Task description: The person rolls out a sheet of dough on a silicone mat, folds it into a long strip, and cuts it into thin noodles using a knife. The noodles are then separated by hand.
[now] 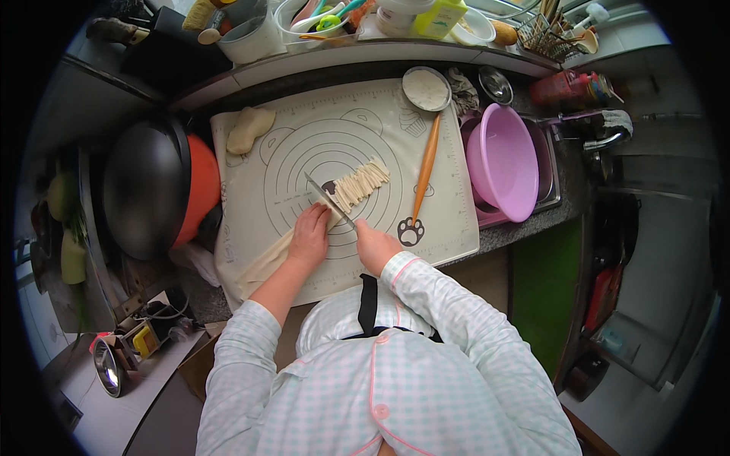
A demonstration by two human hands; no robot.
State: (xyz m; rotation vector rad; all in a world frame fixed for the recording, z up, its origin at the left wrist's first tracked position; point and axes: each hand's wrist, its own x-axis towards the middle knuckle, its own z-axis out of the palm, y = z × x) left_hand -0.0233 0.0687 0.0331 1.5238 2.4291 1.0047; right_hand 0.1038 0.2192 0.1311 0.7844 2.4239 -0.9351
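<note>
My right hand (pixel 376 245) grips the handle of a kitchen knife (pixel 326 195), its blade slanting up and left across the end of a folded dough sheet (pixel 268 265). My left hand (pixel 311 231) presses flat on that sheet, fingertips close beside the blade. Just right of the blade lies a row of cut dough strips (pixel 361 183), side by side. All of this rests on a pastry mat (pixel 365 273) printed with circles and a bear outline. A lump of dough (pixel 251 130) sits at the mat's far left corner. A wooden rolling pin (pixel 426 168) with tapered ends lies to the right.
A metal bowl of flour (pixel 426 89) stands at the mat's far right corner. The pink basin (pixel 507 163) leans in the sink (pixel 550 162). An orange pot with a dark lid (pixel 147 188) borders the mat's left side. Containers and utensils (pixel 322 20) line the ledge behind.
</note>
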